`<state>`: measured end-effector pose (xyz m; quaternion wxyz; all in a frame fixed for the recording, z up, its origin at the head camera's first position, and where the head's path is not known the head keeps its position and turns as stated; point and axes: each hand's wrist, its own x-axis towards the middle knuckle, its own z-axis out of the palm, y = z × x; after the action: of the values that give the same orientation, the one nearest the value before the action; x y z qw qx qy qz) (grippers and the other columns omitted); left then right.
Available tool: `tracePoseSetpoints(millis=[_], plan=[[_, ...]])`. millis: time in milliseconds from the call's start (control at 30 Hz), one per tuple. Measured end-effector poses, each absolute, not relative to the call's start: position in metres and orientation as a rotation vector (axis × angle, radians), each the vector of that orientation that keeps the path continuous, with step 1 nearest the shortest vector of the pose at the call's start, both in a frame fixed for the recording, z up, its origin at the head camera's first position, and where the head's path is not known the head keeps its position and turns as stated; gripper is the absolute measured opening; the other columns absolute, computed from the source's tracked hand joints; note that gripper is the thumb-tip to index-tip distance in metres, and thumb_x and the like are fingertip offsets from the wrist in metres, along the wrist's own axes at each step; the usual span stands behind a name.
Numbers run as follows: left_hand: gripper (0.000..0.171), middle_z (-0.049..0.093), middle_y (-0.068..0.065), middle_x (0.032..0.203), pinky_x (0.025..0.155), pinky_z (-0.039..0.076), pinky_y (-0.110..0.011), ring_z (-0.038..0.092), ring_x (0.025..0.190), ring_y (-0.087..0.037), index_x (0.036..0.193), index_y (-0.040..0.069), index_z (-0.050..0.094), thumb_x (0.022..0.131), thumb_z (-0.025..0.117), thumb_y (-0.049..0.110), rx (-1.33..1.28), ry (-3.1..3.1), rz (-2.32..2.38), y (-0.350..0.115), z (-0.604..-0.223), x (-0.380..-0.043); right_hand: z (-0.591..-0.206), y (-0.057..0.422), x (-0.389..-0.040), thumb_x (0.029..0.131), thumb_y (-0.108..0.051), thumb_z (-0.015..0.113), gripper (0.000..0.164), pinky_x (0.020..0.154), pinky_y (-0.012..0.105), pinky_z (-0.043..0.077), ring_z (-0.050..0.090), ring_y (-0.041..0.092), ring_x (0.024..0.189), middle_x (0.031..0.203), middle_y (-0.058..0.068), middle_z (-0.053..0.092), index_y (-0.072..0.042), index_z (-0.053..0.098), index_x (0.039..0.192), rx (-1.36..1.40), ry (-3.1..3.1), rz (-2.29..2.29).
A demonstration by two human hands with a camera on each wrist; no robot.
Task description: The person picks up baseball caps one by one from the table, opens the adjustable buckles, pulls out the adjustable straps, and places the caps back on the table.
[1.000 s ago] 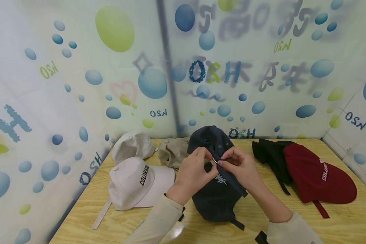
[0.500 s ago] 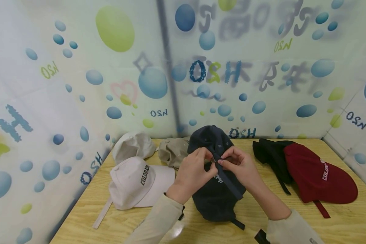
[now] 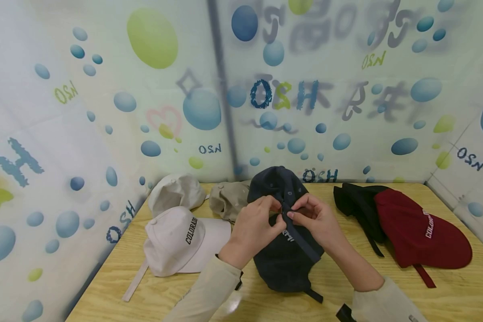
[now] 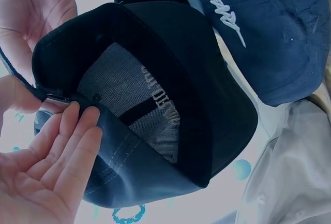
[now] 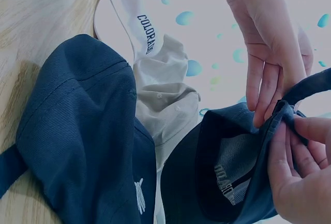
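Held cap point(image 3: 279, 188) sits mid-table point(image 3: 446, 290), caps point(image 3: 173, 241) left, caps point(image 3: 418, 232) right

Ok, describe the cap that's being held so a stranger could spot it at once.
On the wooden table, look to the middle, between the white cap and the red cap. The held navy cap is raised off the table, above another navy cap lying flat. Only it has the left hand and right hand pinching its back strap.

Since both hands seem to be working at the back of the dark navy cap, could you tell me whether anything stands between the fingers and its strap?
Nothing visible does: the left hand and right hand already pinch the strap at the cap's buckle.
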<state>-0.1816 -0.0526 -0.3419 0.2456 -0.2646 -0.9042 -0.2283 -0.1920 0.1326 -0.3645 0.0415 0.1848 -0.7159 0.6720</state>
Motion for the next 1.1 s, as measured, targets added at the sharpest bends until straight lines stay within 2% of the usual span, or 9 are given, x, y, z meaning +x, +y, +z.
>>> tracePoseSetpoints(millis=[267, 467, 633, 733, 833, 1000, 1100], plan=[[0.011, 0.069, -0.001, 0.093, 0.063, 0.055, -0.022, 0.069, 0.077, -0.011, 0.101, 0.011, 0.065, 0.09, 0.068, 0.012, -0.738, -2.437, -0.643, -0.0522, -0.3437, -0.1832, -0.3621, 0.1318, -0.1896, 0.093, -0.004, 0.067, 0.018, 0.076, 0.021, 0.059, 0.068, 0.005, 0.08, 0.087, -0.016, 0.067, 0.007, 0.055, 0.1, 0.549, -2.19, 2.034], [0.01, 0.071, 0.001, 0.09, 0.067, 0.055, -0.023, 0.066, 0.074, -0.012, 0.096, 0.014, 0.066, 0.09, 0.066, 0.006, -0.695, -2.417, -0.684, -0.0562, -0.3435, -0.185, -0.3601, 0.1334, -0.1868, 0.094, -0.002, 0.065, 0.016, 0.074, 0.02, 0.057, 0.065, 0.006, 0.077, 0.085, -0.017, 0.067, 0.007, 0.056, 0.102, 0.467, -2.219, 2.025], [0.014, 0.066, -0.001, 0.096, 0.076, 0.058, -0.024, 0.068, 0.085, -0.012, 0.101, 0.012, 0.061, 0.09, 0.069, 0.014, -0.765, -2.449, -0.777, -0.0584, -0.3454, -0.1837, -0.3607, 0.1336, -0.1875, 0.094, -0.004, 0.065, 0.02, 0.076, 0.021, 0.057, 0.065, 0.006, 0.08, 0.087, -0.016, 0.067, 0.007, 0.056, 0.108, 0.413, -2.238, 2.037], [0.014, 0.062, -0.001, 0.092, 0.075, 0.057, -0.023, 0.066, 0.082, -0.011, 0.099, 0.012, 0.058, 0.091, 0.07, 0.015, -0.77, -2.45, -0.844, -0.0582, -0.3452, -0.184, -0.3618, 0.1324, -0.1877, 0.094, -0.005, 0.066, 0.023, 0.077, 0.02, 0.056, 0.065, 0.006, 0.083, 0.092, -0.014, 0.066, 0.007, 0.057, 0.112, 0.449, -2.248, 2.02], [0.012, 0.061, -0.001, 0.089, 0.072, 0.056, -0.021, 0.065, 0.078, -0.011, 0.094, 0.012, 0.057, 0.092, 0.069, 0.011, -0.748, -2.445, -0.88, -0.0578, -0.3436, -0.1842, -0.3634, 0.1306, -0.1883, 0.094, -0.005, 0.065, 0.026, 0.079, 0.019, 0.056, 0.065, 0.006, 0.087, 0.099, -0.005, 0.065, 0.007, 0.056, 0.116, 0.509, -2.264, 1.998], [0.012, 0.061, -0.001, 0.089, 0.072, 0.056, -0.019, 0.065, 0.077, -0.011, 0.092, 0.013, 0.057, 0.093, 0.068, 0.01, -0.713, -2.461, -0.922, -0.0571, -0.3417, -0.182, -0.3628, 0.1263, -0.1875, 0.094, -0.003, 0.066, 0.04, 0.082, 0.017, 0.055, 0.064, 0.006, 0.089, 0.111, 0.019, 0.064, 0.004, 0.047, 0.128, 0.486, -2.328, 1.946], [0.012, 0.061, -0.002, 0.089, 0.072, 0.056, -0.019, 0.065, 0.078, -0.012, 0.092, 0.012, 0.057, 0.092, 0.069, 0.009, -0.716, -2.453, -0.927, -0.0563, -0.3424, -0.1811, -0.36, 0.1242, -0.1855, 0.094, -0.005, 0.067, 0.043, 0.079, 0.016, 0.054, 0.063, 0.011, 0.089, 0.112, 0.024, 0.063, 0.004, 0.046, 0.13, 0.435, -2.41, 1.874]])
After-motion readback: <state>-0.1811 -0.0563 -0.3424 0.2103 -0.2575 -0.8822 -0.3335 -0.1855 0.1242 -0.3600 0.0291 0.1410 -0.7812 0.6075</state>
